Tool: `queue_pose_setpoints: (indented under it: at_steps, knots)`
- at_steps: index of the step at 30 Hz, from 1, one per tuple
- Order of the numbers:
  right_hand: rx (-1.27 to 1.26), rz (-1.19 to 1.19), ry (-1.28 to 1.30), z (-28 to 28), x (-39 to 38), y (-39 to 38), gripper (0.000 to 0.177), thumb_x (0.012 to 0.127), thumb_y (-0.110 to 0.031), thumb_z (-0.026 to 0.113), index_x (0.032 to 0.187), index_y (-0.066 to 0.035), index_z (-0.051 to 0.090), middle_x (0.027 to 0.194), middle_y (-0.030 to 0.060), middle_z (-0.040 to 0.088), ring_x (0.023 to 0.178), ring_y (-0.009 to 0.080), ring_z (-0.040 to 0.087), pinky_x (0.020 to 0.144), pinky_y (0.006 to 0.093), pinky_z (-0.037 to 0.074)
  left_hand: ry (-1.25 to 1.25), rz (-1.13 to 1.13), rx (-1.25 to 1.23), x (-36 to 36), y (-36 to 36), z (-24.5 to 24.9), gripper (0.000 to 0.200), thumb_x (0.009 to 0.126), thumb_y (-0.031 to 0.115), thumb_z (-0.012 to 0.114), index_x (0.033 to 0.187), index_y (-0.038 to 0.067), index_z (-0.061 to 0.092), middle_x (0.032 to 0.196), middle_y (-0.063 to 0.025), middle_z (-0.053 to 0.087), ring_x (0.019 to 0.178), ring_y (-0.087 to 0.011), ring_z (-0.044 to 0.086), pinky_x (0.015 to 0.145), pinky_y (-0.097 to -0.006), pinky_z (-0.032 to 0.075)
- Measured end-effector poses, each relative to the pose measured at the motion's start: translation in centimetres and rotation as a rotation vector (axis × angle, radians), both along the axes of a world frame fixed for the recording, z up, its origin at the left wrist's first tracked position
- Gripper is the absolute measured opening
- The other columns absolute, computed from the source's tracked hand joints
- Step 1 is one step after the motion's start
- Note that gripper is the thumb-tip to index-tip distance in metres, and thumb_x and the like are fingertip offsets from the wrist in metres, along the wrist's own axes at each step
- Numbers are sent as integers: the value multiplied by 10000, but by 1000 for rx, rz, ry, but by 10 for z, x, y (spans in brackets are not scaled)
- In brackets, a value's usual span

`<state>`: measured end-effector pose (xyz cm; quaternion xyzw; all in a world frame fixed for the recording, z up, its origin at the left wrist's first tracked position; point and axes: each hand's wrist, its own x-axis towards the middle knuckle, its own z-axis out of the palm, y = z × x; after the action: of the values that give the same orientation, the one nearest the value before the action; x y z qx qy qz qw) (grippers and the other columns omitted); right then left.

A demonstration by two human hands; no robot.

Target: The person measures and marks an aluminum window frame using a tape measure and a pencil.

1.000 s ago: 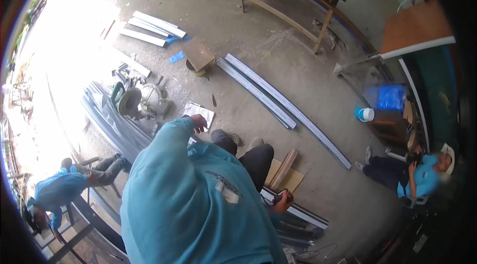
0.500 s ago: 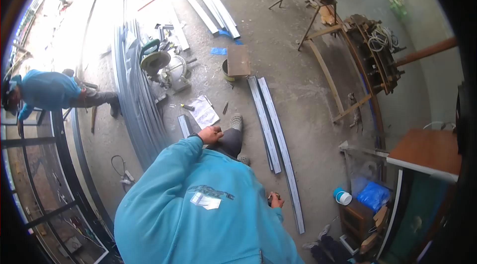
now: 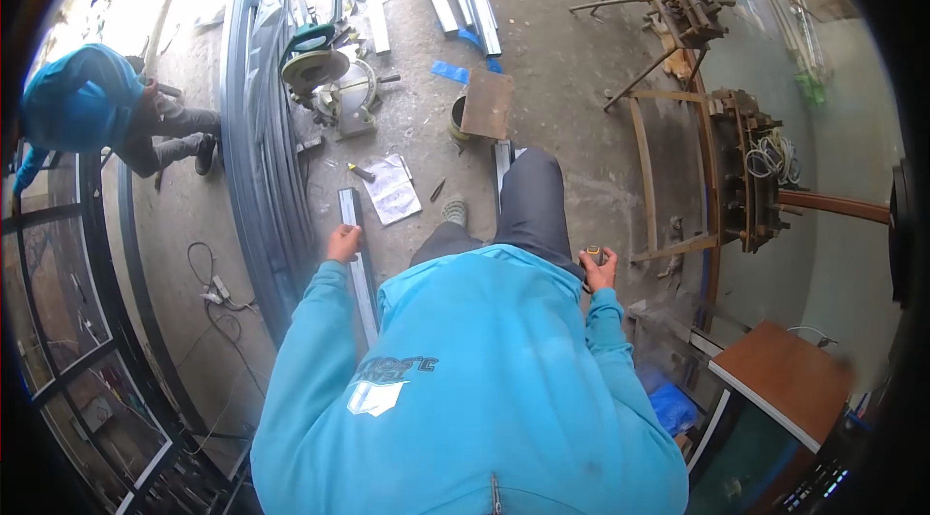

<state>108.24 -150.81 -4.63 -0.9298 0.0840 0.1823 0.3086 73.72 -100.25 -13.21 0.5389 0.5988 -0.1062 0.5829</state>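
My left hand (image 3: 343,243) is closed, fingers curled, just over a grey metal profile (image 3: 362,287) on the floor at my left side. What it holds, if anything, is too small to make out. A yellow-and-black tape measure (image 3: 593,251) is in my right hand (image 3: 603,271), beside my right knee. In front of me lie a sheet of paper with markings (image 3: 391,187), a marker-like yellow and dark tool (image 3: 361,172) and a small dark pointed item (image 3: 438,189). Two long profiles (image 3: 503,162) are mostly hidden behind my right leg.
A mitre saw (image 3: 339,89) stands ahead beside a bundle of long profiles (image 3: 254,127). A bucket (image 3: 459,116) carries a brown board (image 3: 487,103). Another person (image 3: 87,93) bends over a dark frame (image 3: 92,263) at left. A metal rack (image 3: 741,171) and brown-topped table (image 3: 780,374) stand right.
My left hand has moved left to the profile. My right hand has come forward with the tape measure. My body has turned and my right leg now covers the two profiles.
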Motion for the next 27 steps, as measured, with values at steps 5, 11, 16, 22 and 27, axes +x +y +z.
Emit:
queue_pose_setpoints:
  at_steps: [5,11,16,22,27]
  knots:
    - [34,176,-64,-20,60,40,817,709,-366,848,1354,-73,442,1283,232,572,1192,380,551,1001,441,457,-44,165,-25,-3,-43,-9,292,943,345,606,1099,99,621,875,-62,675,736,-169,651,594,-336,526]
    - [-1,322,-82,-40,143,46,746,694,-297,849,1318,-104,488,1290,231,581,1205,370,559,994,428,464,128,247,-196,-8,-117,-48,348,892,355,653,1090,68,632,916,-75,681,751,-200,661,600,-356,541]
    - [-100,320,-75,-4,181,94,763,674,-311,854,1309,-97,491,1271,255,583,1196,385,561,997,422,456,88,-15,54,11,-145,-114,445,803,380,709,1024,-4,682,990,-187,709,850,-286,690,725,-425,545]
    - [-9,417,6,-59,264,103,849,688,-279,891,1328,20,420,1324,246,508,1202,336,513,1025,424,420,94,18,262,125,-103,-101,463,883,404,602,1116,12,681,1106,-203,689,1045,-356,651,909,-429,510]
    - [72,572,161,-136,374,158,763,713,-268,876,1276,14,446,1241,221,530,1124,307,531,973,421,449,126,3,172,248,-28,-70,323,888,354,610,916,43,691,755,-109,720,652,-243,703,651,-385,565]
